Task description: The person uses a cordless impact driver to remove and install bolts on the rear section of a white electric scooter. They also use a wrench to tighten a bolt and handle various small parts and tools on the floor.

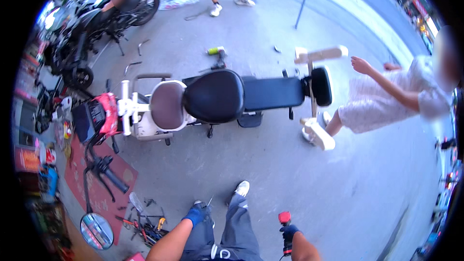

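My right hand (289, 233), in a dark glove, grips a red-and-black cordless power tool (285, 218) held upright at my right side. My left hand (195, 215), in a blue glove, is closed in front of my left leg. A thin, shiny shaft sticks up beside its fingers; what it belongs to is too small to make out. Ahead of me stands an electric scooter with a large black seat (215, 95), a brown front seat (167, 106) and a long black rear cushion (273, 94). At its rear are a black backrest (321, 87) and cream armrests (321, 54).
Loose tools (147, 224) lie in a heap left of my feet, by a red mat (101, 183). A handlebar with a mirror (97, 230) juts in there. A person (386, 92) stands right of the scooter; another sits beyond it. Motorcycles (92, 29) stand far left.
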Action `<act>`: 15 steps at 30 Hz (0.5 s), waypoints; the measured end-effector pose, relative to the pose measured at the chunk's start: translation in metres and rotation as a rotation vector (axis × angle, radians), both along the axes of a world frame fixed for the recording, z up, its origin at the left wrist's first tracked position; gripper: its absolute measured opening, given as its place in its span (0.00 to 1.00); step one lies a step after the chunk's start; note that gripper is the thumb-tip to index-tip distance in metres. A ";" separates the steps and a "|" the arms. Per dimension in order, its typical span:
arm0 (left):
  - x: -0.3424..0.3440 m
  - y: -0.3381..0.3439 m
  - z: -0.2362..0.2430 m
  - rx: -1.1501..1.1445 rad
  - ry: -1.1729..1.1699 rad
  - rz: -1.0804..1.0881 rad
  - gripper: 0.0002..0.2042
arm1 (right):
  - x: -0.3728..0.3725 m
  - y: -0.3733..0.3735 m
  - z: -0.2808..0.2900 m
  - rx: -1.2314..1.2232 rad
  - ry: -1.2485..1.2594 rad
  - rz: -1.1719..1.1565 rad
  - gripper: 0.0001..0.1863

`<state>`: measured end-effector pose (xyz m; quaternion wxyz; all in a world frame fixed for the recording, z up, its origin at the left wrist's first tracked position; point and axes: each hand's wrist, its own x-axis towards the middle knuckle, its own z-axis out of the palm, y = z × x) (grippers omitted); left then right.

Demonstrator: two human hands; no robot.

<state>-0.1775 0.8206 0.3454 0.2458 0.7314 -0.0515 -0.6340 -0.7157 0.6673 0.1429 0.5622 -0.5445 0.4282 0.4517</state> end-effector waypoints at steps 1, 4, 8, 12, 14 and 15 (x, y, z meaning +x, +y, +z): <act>0.002 0.020 0.012 0.019 -0.092 0.012 0.08 | 0.089 -0.026 0.117 0.001 0.421 -0.754 0.11; 0.007 0.015 0.065 -0.019 -0.168 0.079 0.11 | 0.122 -0.039 0.192 -0.150 0.372 -0.636 0.10; 0.017 0.075 0.091 -0.189 -0.100 0.432 0.07 | 0.179 -0.053 0.233 -0.317 0.204 -0.547 0.11; -0.005 0.220 0.070 -0.277 0.191 1.067 0.06 | 0.257 -0.042 0.252 -0.403 0.111 -0.402 0.12; -0.041 0.290 0.081 -0.143 -0.033 1.093 0.07 | 0.279 -0.039 0.258 -0.347 0.020 -0.333 0.11; -0.056 0.327 0.086 -0.059 -0.133 1.107 0.07 | 0.296 -0.033 0.262 -0.364 -0.034 -0.292 0.11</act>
